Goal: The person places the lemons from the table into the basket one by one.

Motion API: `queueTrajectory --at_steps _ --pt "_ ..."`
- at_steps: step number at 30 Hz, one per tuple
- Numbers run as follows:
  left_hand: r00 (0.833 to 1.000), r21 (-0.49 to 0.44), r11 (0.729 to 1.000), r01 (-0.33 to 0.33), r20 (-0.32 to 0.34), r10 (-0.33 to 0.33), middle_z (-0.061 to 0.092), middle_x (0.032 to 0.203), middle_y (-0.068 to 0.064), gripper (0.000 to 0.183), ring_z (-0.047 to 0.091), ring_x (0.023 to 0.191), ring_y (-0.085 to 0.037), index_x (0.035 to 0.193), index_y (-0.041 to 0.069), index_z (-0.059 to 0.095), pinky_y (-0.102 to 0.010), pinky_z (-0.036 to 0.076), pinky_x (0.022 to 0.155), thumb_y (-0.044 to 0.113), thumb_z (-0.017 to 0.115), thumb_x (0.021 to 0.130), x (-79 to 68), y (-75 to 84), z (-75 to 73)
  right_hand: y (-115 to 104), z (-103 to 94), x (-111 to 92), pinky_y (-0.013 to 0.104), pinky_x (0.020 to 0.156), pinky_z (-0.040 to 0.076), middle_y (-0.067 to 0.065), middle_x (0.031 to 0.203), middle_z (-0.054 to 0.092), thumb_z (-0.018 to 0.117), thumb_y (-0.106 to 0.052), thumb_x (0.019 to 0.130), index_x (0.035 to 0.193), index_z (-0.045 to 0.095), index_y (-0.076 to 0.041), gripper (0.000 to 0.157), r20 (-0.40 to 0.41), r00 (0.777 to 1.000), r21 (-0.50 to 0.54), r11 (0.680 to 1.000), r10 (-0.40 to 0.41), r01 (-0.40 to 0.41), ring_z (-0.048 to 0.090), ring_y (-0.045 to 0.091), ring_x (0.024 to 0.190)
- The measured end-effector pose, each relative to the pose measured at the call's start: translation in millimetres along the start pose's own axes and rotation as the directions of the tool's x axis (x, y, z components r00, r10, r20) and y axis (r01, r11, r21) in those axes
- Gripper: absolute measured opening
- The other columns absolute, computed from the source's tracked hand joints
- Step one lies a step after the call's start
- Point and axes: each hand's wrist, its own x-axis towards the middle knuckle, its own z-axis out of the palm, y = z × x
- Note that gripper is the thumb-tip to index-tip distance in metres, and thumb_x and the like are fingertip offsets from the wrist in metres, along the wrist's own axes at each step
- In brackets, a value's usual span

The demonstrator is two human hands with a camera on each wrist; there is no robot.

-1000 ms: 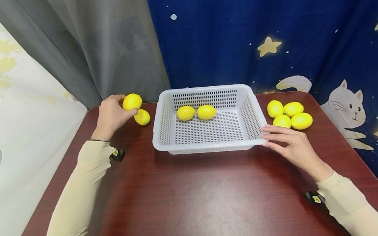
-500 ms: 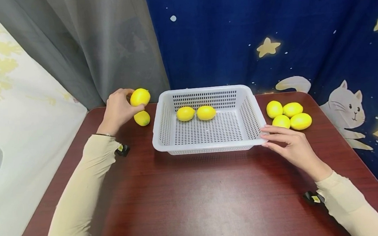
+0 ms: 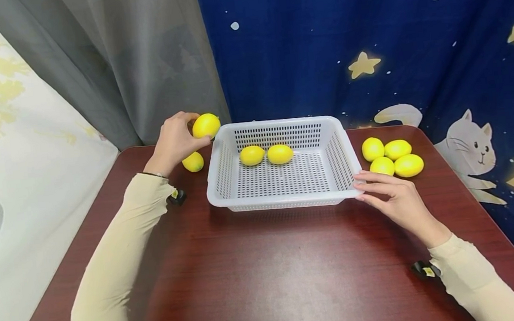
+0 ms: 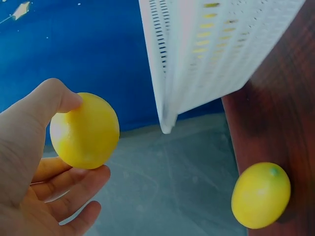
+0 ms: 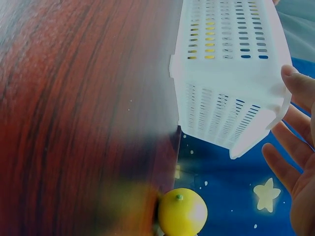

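My left hand [image 3: 176,140] holds a lemon [image 3: 206,126] between thumb and fingers, raised beside the back left corner of the white plastic basket [image 3: 284,198]. In the left wrist view the thumb lies on top of this held lemon [image 4: 86,132], with the fingers beneath. Another lemon [image 3: 193,162] lies on the table below, partly hidden by the hand. Inside the basket, two lemons [image 3: 252,155] sit side by side toward the back left. My right hand [image 3: 398,201] grips the basket rim at its near right corner, thumb and fingers on either side in the right wrist view.
Several lemons [image 3: 409,165] are grouped on the dark red wooden table [image 3: 291,271], right of the basket. Behind the table's back edge hang a grey curtain [image 3: 168,60] and a blue star-patterned curtain [image 3: 283,49]. White cloth [image 3: 17,178] hangs along the left side.
My left hand has carried its lemon rightward and slightly up, from above the loose lemon to the basket's back left corner. My right hand and the basket have stayed put.
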Motion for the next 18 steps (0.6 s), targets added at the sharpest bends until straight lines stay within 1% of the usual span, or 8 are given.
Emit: queueTrajectory --at_steps 8,15,18 --pt "0.997 0.008 0.997 -0.072 0.019 0.072 0.064 0.121 -0.016 0.062 0.057 0.099 -0.03 0.13 0.003 0.061 -0.046 0.052 0.09 0.038 0.072 0.081 11.8 17.8 2.0 2.5 -0.1 -1.7 0.004 0.105 0.036 0.007 0.117 0.074 0.088 -0.001 0.065 0.109 0.078 -0.014 0.048 0.025 0.999 -0.012 0.999 0.036 -0.036 0.056 -0.009 0.123" --pt "0.993 -0.003 0.994 -0.106 0.048 0.106 0.063 0.124 -0.014 0.062 0.057 0.1 -0.028 0.132 0.005 0.059 -0.045 0.052 0.091 0.038 0.073 0.081 21.4 30.4 3.4 3.0 0.5 -1.5 0.004 0.104 0.037 0.009 0.116 0.074 0.088 0.0 0.063 0.109 0.078 -0.013 0.049 0.019 1.0 -0.012 1.0 0.024 -0.024 0.057 -0.009 0.123" --pt "0.991 -0.014 0.993 -0.121 0.053 0.122 0.063 0.125 -0.014 0.062 0.057 0.101 -0.028 0.132 0.005 0.059 -0.045 0.052 0.092 0.036 0.074 0.081 25.4 35.1 4.5 2.8 -0.1 -1.6 0.004 0.105 0.036 0.007 0.117 0.074 0.088 -0.002 0.065 0.11 0.078 -0.015 0.048 0.029 0.998 -0.012 0.999 0.048 -0.047 0.056 -0.01 0.123"
